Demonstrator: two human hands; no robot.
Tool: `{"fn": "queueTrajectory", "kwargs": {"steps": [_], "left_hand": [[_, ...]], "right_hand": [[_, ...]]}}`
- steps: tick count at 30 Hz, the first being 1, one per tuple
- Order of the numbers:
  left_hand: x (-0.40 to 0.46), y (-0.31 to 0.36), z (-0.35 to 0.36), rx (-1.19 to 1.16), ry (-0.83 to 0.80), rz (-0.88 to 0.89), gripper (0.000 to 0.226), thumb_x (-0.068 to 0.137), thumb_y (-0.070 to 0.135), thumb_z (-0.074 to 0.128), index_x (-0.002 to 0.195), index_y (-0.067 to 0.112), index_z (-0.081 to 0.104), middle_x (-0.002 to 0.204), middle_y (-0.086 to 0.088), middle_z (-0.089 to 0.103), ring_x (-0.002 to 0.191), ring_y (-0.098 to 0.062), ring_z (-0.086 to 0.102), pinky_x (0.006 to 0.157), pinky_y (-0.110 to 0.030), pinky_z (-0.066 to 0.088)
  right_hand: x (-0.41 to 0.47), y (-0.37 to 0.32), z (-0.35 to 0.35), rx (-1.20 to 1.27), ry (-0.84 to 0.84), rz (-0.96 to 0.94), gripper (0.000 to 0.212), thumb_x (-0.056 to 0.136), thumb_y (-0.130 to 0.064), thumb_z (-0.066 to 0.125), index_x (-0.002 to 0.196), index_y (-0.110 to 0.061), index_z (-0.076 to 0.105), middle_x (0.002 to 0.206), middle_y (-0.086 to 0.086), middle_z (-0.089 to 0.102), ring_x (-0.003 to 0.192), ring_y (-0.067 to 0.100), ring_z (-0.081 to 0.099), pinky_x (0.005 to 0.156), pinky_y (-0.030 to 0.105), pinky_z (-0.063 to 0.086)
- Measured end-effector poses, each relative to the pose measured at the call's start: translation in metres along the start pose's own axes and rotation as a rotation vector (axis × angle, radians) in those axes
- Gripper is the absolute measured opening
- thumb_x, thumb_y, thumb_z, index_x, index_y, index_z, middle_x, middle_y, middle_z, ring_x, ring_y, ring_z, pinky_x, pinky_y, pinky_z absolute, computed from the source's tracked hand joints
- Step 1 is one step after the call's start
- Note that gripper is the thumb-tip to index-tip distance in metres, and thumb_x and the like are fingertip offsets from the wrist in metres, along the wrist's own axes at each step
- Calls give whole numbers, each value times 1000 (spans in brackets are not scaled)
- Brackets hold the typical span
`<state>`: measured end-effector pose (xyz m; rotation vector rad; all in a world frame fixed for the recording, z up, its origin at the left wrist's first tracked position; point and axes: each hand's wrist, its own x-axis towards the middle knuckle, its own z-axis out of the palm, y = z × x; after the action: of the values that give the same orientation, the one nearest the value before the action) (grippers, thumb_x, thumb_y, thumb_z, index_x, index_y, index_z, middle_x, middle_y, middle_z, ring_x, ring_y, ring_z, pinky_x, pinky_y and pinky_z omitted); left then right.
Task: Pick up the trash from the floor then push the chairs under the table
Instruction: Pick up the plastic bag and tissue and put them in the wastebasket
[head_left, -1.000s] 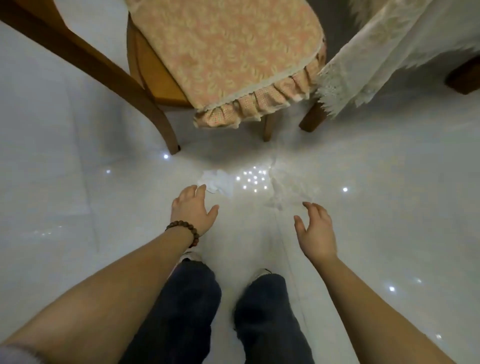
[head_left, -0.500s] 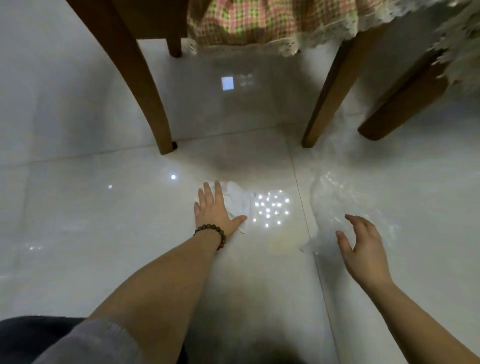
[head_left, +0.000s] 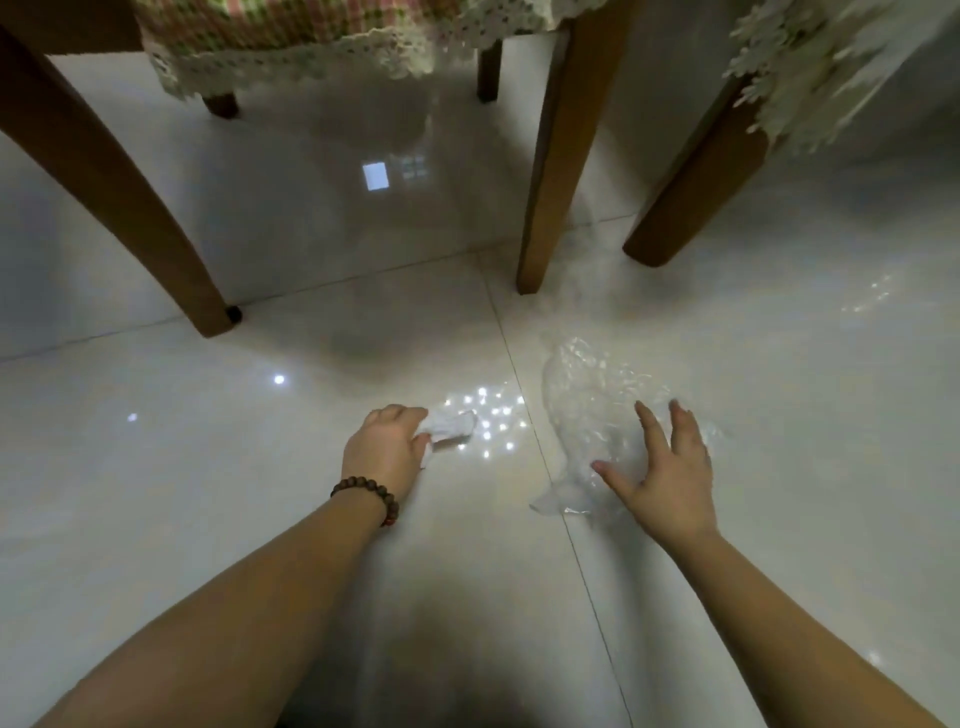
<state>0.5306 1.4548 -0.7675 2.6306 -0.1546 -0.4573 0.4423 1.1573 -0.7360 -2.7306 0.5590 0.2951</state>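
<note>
Floor: glossy white tile floor (head_left: 208, 493) beneath wooden chair (head_left: 550, 156).
Left hand (head_left: 384, 452): fingers clenched around crumpled tissue (head_left: 451, 427) on floor.
Right hand (head_left: 670, 473): fingers spread, released, above clear plastic bag (head_left: 587, 395).

A glossy pale tiled floor (head_left: 208, 467) carries a crumpled white tissue (head_left: 451, 427) just beyond the left hand's (head_left: 383, 451) fingers, a clear plastic bag (head_left: 587, 405) under the right hand (head_left: 662, 470), and wooden chair legs (head_left: 545, 197) well beyond both.
</note>
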Motion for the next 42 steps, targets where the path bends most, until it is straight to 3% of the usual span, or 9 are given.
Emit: {"fn": "queueTrajectory", "kwargs": {"steps": [4, 7, 10, 12, 16, 20, 30, 38, 42], "left_hand": [[-3, 34, -5, -45, 39, 57, 34, 91, 24, 55, 124, 19, 58, 118, -4, 61, 102, -24, 57, 80, -31, 45], [-6, 52, -5, -68, 43, 69, 34, 91, 26, 54, 124, 21, 58, 119, -2, 60, 101, -23, 57, 78, -29, 43], [-10, 59, -4, -71, 47, 66, 33, 91, 26, 54, 123, 21, 58, 119, -1, 60, 99, -22, 58, 77, -28, 44], [-13, 59, -4, -58, 48, 64, 32, 91, 26, 54, 122, 21, 58, 118, -2, 61, 96, -22, 59, 75, -28, 44], [-24, 66, -25, -55, 18, 41, 31, 90, 25, 54, 121, 22, 59, 115, -1, 61, 94, -22, 59, 76, -29, 45], [-54, 90, -87, -102, 12, -8, 29, 89, 23, 54, 117, 23, 61, 112, 0, 62, 90, -20, 58, 73, -28, 43], [-191, 189, -343, -183, 68, -68, 27, 92, 25, 55, 117, 18, 61, 112, -4, 63, 91, -22, 58, 75, -30, 48], [-316, 229, -562, -226, 246, -191, 22, 91, 26, 53, 110, 21, 64, 105, -4, 65, 87, -23, 58, 71, -33, 49], [-366, 219, -633, -238, 371, -260, 22, 88, 22, 54, 107, 24, 66, 104, -3, 65, 91, -26, 60, 72, -33, 48]], "right_hand": [[18, 2, 14, -91, -179, 56, 107, 66, -83, 46, 147, -37, -7, 158, 8, -11, 144, 30, -10, 113, 56, 6], [28, 3, 28, -100, -280, 93, 110, 66, -82, 49, 145, -38, -14, 158, 8, -11, 144, 33, -4, 113, 56, 12], [31, 1, 38, -149, -231, 108, 89, 80, -62, 55, 148, -27, 8, 155, 11, 19, 139, 34, 20, 105, 47, 31], [31, -1, 39, -158, -133, 77, 52, 87, -39, 54, 133, -18, 40, 132, 12, 47, 121, 32, 41, 86, 40, 43], [17, -16, 12, 22, -61, 91, 15, 90, -20, 46, 97, -11, 55, 89, 10, 62, 84, 32, 58, 59, 32, 37], [-19, -53, -65, 193, 43, 56, 18, 93, -23, 48, 107, -15, 55, 84, 3, 66, 73, 27, 60, 61, 35, 49], [-153, -180, -330, 282, 56, -61, 5, 91, -21, 52, 87, -18, 54, 64, 2, 58, 58, 25, 53, 53, 34, 42], [-246, -312, -519, 234, -1, -279, 7, 90, -21, 52, 89, -15, 56, 70, 10, 64, 65, 33, 56, 53, 32, 35], [-277, -383, -566, 201, -16, -406, 11, 90, -23, 51, 86, -13, 55, 76, 11, 65, 70, 35, 57, 57, 38, 45]]}}
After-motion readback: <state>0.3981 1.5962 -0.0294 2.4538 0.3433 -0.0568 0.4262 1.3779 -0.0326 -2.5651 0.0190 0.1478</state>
